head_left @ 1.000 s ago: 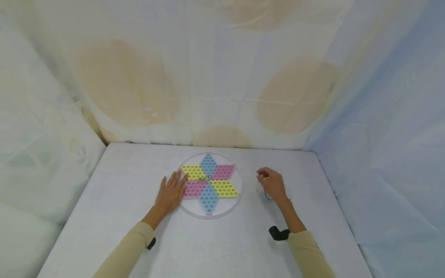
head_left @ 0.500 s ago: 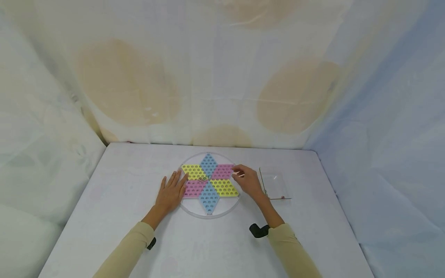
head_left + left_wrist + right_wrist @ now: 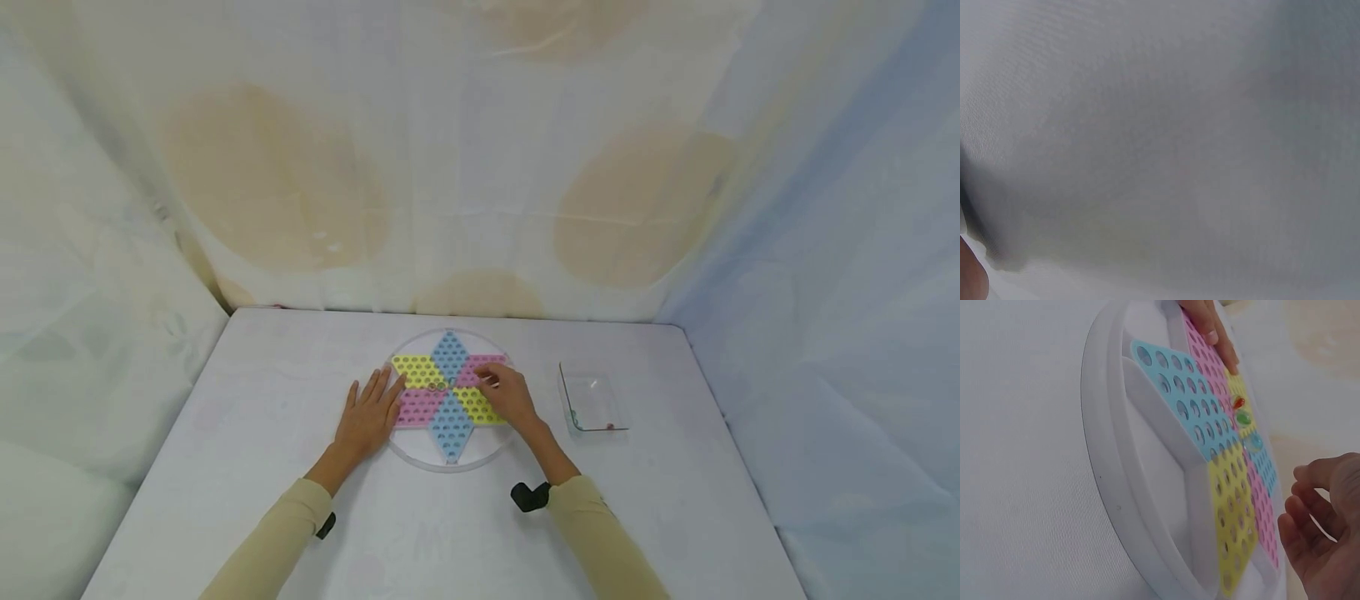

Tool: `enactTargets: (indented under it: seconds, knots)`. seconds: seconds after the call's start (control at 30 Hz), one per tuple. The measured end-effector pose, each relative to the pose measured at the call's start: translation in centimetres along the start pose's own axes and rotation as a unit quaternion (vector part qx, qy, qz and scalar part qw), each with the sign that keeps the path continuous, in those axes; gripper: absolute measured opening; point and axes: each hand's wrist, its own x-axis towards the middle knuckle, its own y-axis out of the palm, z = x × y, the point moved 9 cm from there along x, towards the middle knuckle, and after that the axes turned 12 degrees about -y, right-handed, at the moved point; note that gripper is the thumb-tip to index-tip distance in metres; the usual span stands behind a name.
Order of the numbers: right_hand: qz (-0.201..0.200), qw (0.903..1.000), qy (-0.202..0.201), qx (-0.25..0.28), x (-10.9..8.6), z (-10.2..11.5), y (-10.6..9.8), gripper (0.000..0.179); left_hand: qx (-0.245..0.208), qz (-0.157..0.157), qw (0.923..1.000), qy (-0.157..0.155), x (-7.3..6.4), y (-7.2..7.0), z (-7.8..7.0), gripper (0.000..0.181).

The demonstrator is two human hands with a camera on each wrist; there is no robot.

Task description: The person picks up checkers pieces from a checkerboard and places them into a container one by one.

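Partly beneath right hand [image 3: 508,395]: board [image 3: 452,431] (round)

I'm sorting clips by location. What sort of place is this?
Probably a small screened-off indoor workspace, perhaps set up for filming. Pale sheeting with tan spots closes off the back and sides, around a white table that bears a star-patterned game board.

Got game board [image 3: 450,468] on table [image 3: 420,542], approx. mid, w/ marbles [image 3: 1243,417] nr its ctr. On board's L edge find left hand [image 3: 366,421], over its R part right hand [image 3: 510,396]. To R of board, nr but apart, see box [image 3: 595,402] w/ small bits [image 3: 610,427] nr its front; behind table, hanging cloth [image 3: 480,208].
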Motion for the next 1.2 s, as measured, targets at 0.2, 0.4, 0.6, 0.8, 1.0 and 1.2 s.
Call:
enactTargets:
  seconds: [0.2, 0.4, 0.6, 0.8, 1.0, 1.2]
  knots:
    - [0.002, 0.9998, 0.007, 0.019, 0.7, 0.1, 1.6, 0.021, 0.003, 0.002, 1.0, -0.003, -0.1, -0.1, 0.2, 0.055]
    - [0.007, 0.9998, -0.009, 0.017, 1.3, 0.4, 2.9, 0.021, 0.004, 0.005, 1.0, -0.007, 0.0, 0.1, 0.3, 0.055]
    - [0.016, 0.9996, 0.017, -0.018, 1.3, -0.2, 3.8, 0.022, 0.004, -0.001, 1.0, 0.001, 0.0, 0.2, 0.0, 0.054]
    - [0.021, 0.999, 0.021, -0.033, 1.2, -0.6, 4.1, 0.019, 0.006, -0.011, 0.9999, 0.008, 0.0, 0.1, -0.3, 0.054]
    - [0.023, 0.9984, 0.033, -0.039, 1.2, -0.8, 4.2, 0.019, 0.008, -0.018, 0.9996, 0.018, 0.0, 0.0, -0.4, 0.055]
    - [0.029, 0.9984, 0.034, -0.033, 1.3, -0.8, 4.5, 0.018, 0.007, -0.016, 0.9997, 0.016, 0.0, -0.1, -0.5, 0.054]
